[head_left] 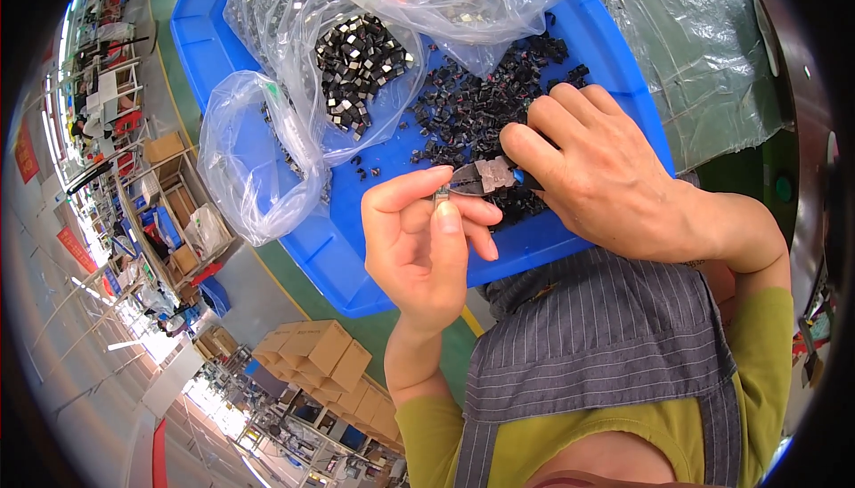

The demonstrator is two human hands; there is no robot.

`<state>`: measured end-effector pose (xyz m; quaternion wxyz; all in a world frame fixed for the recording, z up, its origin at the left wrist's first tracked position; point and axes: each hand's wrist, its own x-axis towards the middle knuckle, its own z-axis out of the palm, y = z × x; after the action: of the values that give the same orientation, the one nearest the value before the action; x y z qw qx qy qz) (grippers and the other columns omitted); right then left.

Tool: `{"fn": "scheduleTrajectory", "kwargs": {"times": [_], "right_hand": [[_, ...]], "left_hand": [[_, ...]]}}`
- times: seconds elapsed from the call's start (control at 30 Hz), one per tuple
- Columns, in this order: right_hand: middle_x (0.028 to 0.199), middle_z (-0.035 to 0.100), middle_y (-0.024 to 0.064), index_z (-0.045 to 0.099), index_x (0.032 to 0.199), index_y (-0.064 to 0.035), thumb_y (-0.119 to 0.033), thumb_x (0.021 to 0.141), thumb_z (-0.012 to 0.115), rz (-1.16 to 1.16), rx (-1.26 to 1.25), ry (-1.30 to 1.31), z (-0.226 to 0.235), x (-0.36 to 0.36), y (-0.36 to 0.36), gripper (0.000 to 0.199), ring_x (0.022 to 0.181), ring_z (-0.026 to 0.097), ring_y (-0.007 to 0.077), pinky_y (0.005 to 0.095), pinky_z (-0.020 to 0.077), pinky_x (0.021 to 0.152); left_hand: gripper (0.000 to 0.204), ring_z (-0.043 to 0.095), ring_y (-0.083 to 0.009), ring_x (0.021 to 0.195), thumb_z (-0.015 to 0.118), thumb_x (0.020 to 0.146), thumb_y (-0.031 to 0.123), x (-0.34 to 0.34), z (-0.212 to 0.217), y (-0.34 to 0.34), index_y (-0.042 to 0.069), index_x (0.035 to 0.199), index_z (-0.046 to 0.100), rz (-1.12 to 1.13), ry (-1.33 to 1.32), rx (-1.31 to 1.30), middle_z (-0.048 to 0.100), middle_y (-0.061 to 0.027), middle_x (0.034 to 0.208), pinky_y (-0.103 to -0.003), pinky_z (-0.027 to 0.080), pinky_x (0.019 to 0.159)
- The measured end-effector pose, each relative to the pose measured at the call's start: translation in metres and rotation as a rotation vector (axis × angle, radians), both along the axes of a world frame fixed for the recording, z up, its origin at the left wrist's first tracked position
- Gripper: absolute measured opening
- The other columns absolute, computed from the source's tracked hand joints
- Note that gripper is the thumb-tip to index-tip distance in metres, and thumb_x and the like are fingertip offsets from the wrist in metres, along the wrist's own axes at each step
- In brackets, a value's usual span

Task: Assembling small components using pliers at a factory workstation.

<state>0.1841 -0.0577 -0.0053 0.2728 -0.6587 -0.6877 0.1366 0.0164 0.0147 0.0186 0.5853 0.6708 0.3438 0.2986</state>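
Between the thumb and forefinger of my left hand (419,234) is a small shiny metal-coloured part (442,194). My right hand (592,163) is wrapped round pliers (481,176) with a bit of blue on the handle. The pliers' jaws point left and meet the small part at my left fingertips; whether they bite on it, I cannot tell. Both hands are over the near side of a blue plastic tray (356,261). Loose small black pieces (472,101) lie heaped in the tray behind my hands.
Clear plastic bags (267,154) lie in the tray; one holds a pile of small black and silvery blocks (361,65). Green plastic sheeting (681,52) covers the surface to the right. Cardboard boxes (321,354) are stacked on the left below the tray, near shelving (169,207).
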Motion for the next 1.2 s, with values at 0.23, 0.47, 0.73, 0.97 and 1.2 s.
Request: {"fn": "scheduleTrajectory", "kwargs": {"times": [0.23, 0.47, 0.73, 0.97, 1.2], "right_hand": [[0.08, 0.052, 0.0083, 0.052, 0.089, -0.0065, -0.009, 0.071, 0.06, 0.042, -0.036, 0.152, -0.0033, -0.0013, -0.0013, 0.019, 0.077, 0.052, 0.0251, 0.0362, 0.0395, 0.068], [0.08, 0.051, 0.0077, 0.053, 0.089, -0.0065, -0.009, 0.072, 0.058, -0.039, 0.056, -0.014, -0.0009, -0.0023, 0.0013, 0.018, 0.08, 0.052, 0.0248, 0.0362, 0.0401, 0.069], [0.077, 0.053, 0.0085, 0.052, 0.089, -0.0054, -0.009, 0.073, 0.059, 0.0, 0.0, 0.036, -0.0014, -0.0008, -0.0018, 0.017, 0.076, 0.055, 0.0259, 0.0364, 0.0424, 0.066], [0.073, 0.054, 0.0092, 0.051, 0.087, -0.004, -0.007, 0.074, 0.061, 0.063, -0.039, 0.208, -0.0039, -0.0005, -0.0017, 0.017, 0.071, 0.057, 0.0275, 0.0377, 0.0456, 0.062], [0.082, 0.051, 0.0081, 0.052, 0.088, -0.0071, -0.009, 0.07, 0.059, -0.041, 0.038, 0.006, -0.0007, -0.0021, 0.0007, 0.019, 0.081, 0.051, 0.0252, 0.0368, 0.0394, 0.07]], "left_hand": [[0.024, 0.052, -0.012, 0.043, 0.046, 0.095, 0.011, 0.0005, 0.0012, -0.0001, -0.004, 0.114, 0.044, 0.015, 0.004, -0.017, 0.065, -0.0163, 0.072, -0.019, 0.038, 0.042], [0.024, 0.052, -0.0119, 0.043, 0.046, 0.095, 0.011, 0.0004, 0.0018, -0.0001, -0.003, 0.114, 0.044, 0.016, 0.002, -0.048, 0.065, -0.0164, 0.073, -0.019, 0.038, 0.042], [0.025, 0.052, -0.0122, 0.043, 0.046, 0.095, 0.011, -0.0003, 0.0016, 0.001, -0.004, 0.114, 0.043, -0.017, -0.011, -0.048, 0.065, -0.0163, 0.072, -0.019, 0.038, 0.042], [0.026, 0.052, -0.013, 0.043, 0.045, 0.094, 0.012, -0.0007, 0.0033, 0.0035, -0.005, 0.115, 0.043, -0.001, -0.01, -0.118, 0.065, -0.0168, 0.072, -0.02, 0.038, 0.042], [0.027, 0.053, -0.0129, 0.044, 0.045, 0.095, 0.012, -0.0005, 0.0024, 0.0017, -0.004, 0.117, 0.042, -0.016, 0.006, -0.085, 0.065, -0.0172, 0.073, -0.02, 0.038, 0.042]]}}
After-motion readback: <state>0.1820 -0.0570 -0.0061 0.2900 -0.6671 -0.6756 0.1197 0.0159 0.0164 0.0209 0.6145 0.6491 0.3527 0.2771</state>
